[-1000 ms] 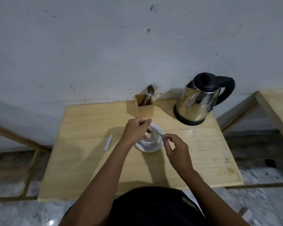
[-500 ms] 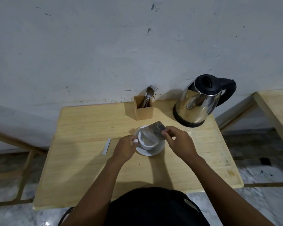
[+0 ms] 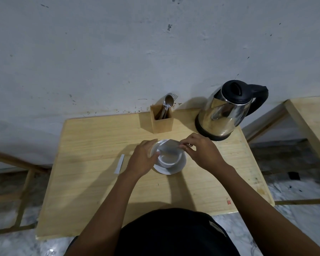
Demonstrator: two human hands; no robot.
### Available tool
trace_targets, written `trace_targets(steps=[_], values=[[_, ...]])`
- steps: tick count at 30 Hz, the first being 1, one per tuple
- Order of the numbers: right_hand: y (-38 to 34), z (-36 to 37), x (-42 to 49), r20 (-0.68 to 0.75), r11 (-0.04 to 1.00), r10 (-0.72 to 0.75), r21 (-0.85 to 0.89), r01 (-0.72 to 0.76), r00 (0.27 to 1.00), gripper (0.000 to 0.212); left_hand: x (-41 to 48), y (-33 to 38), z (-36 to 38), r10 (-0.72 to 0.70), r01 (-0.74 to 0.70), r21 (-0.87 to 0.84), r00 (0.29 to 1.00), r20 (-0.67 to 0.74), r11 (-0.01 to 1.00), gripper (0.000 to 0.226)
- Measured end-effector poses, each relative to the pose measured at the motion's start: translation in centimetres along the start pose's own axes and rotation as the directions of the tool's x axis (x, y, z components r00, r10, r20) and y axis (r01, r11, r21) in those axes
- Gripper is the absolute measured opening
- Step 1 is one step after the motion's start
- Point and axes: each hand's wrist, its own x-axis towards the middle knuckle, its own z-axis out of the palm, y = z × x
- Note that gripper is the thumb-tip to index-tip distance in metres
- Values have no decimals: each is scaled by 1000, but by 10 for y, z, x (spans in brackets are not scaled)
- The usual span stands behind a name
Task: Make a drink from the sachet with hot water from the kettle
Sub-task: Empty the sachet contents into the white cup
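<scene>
A white cup (image 3: pixel 169 160) stands on a white saucer (image 3: pixel 175 168) in the middle of the wooden table (image 3: pixel 92 182). My right hand (image 3: pixel 201 151) pinches a silvery sachet (image 3: pixel 169 147) by its upper end, tilted with its lower end over the cup's mouth. My left hand (image 3: pixel 143 158) rests against the cup's left side, its fingers around the cup. A steel kettle (image 3: pixel 227 112) with a black lid and handle sits on its base at the table's back right, apart from both hands.
A wooden cutlery holder (image 3: pixel 162 120) with spoons and a fork stands at the back, just left of the kettle. A torn white strip (image 3: pixel 119 164) lies left of my left hand. The wall is close behind; another table (image 3: pixel 310 122) is on the right.
My left hand dropped from the sachet's top to the cup's side. The right hand turned the sachet and tipped it over the cup, holding it there.
</scene>
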Motion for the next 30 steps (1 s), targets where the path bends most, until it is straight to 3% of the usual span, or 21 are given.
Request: trace_targets(steps=[4, 12, 24, 30], values=[[-8, -5, 6, 50, 1000, -15, 11, 14, 999, 17, 12, 4, 4, 56, -56, 5, 998, -23, 998, 17], [-3, -19, 6, 12, 992, 102, 70, -103, 995, 9, 16, 6, 9, 57, -60, -71, 998, -39, 996, 17], [-12, -8, 4, -203, 988, 103, -92, -124, 974, 9, 17, -5, 14, 47, -51, -70, 998, -49, 996, 17], [-10, -3, 3, -169, 989, 112, -73, -126, 979, 10, 15, -3, 13, 28, -31, -94, 999, -31, 995, 19]])
